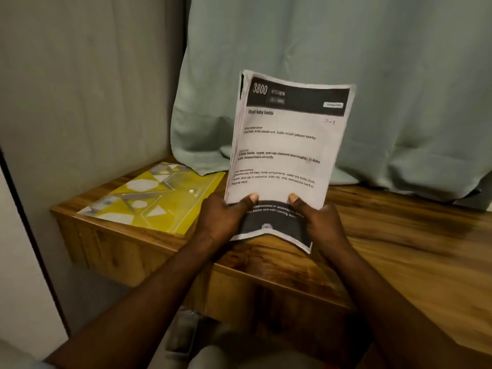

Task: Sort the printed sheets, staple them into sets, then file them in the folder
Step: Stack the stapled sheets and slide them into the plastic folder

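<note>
I hold the stack of printed sheets upright in front of me, lifted clear above the front edge of the worktop. My left hand grips its lower left corner and my right hand its lower right. On both hands the fingers are clamped on the paper, thumbs pressed to the front page and the rest curled behind it. The top page is headed "3800 Kitchen" and "Wash baby bottle", with a small handwritten mark near its right edge.

I judge this to be the sorting step: the sheets are gathered in one stack, nothing looks stapled, nothing is filed. Next I need to free one hand, peel pages off the top and group them into sets, probably laying them on the bare wood at the right.

The yellow patterned folder lies flat and closed at the left end of the worktop, well apart from the stack. A pale green cloth hangs along the back edge.

I see no stapler anywhere. The stack hides the worktop behind it, and my fingers behind the paper are out of sight. How many sheets there are I cannot tell; only staggered edges show at the left side. The bottom dark band of print is creased and partly unreadable.
</note>
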